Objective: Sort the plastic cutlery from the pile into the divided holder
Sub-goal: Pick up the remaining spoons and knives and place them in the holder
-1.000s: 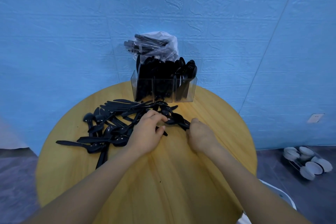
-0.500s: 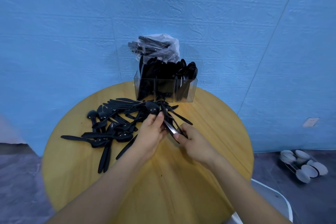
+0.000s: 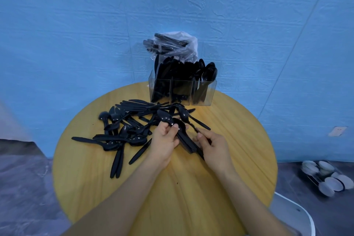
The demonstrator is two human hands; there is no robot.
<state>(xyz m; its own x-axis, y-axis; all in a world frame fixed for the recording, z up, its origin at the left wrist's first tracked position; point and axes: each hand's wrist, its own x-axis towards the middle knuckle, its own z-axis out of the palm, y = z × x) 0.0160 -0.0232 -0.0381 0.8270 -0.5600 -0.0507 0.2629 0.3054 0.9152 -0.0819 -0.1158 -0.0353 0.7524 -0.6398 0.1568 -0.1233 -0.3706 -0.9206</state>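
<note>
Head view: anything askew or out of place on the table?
Nothing damaged or spilled. The loose pile of cutlery lies tangled on the table, as expected for unsorted stock. One oddity: a plastic bag of cutlery sits tilted on top of the filled holder, over its compartments.

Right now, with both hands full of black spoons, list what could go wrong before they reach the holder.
1. The left hand and right hand each grip several spoons fanned at different angles; one could slip out on the way.
2. The holder looks packed already, so pushing more in may jam or tip it.
3. The plastic bag of cutlery sits on top of the holder's contents and could be knocked off.
4. All pieces are black, so a knife from the pile could be missorted.
</note>
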